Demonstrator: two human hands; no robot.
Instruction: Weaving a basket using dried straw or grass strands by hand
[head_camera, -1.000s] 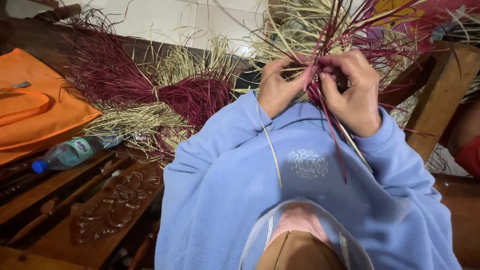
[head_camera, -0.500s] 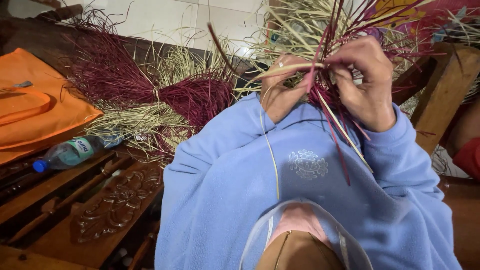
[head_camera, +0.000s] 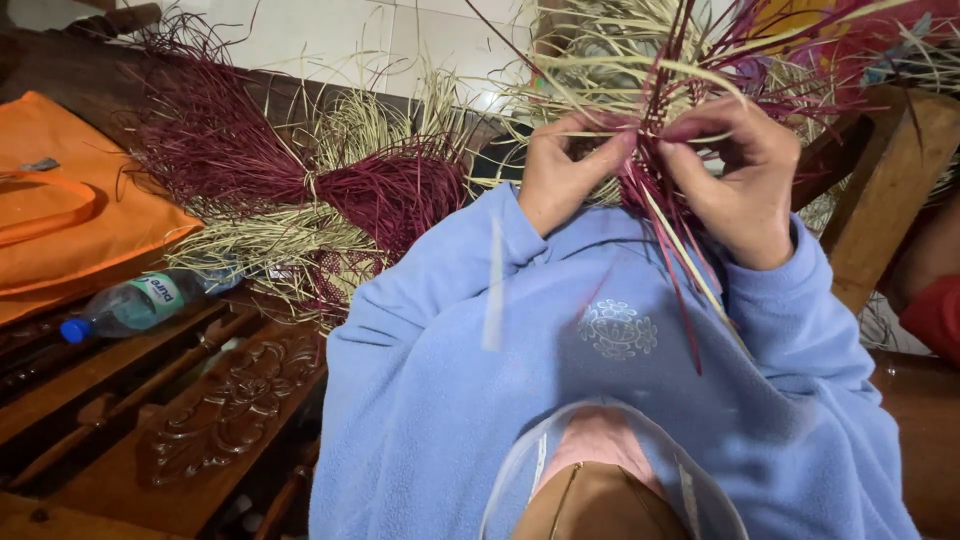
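My left hand (head_camera: 562, 178) and my right hand (head_camera: 735, 180) meet in front of my chest, both pinching a woven piece of maroon and pale straw strips (head_camera: 650, 110). Loose strip ends fan upward from the piece, and a few maroon and pale ones hang down over my light blue sweater (head_camera: 560, 380). The left thumb and forefinger press a pale strip at the piece's left edge. The right fingers curl over maroon strips at its right edge.
A tied bundle of maroon and pale straw (head_camera: 300, 190) lies at the left. An orange bag (head_camera: 70, 210) and a plastic water bottle (head_camera: 140, 300) rest on a carved wooden bench (head_camera: 200, 420). A wooden chair frame (head_camera: 880, 190) stands at the right.
Both hands have shifted slightly higher and apart on the woven piece. A long pale strip that hung down over my chest has been drawn up, blurred in motion.
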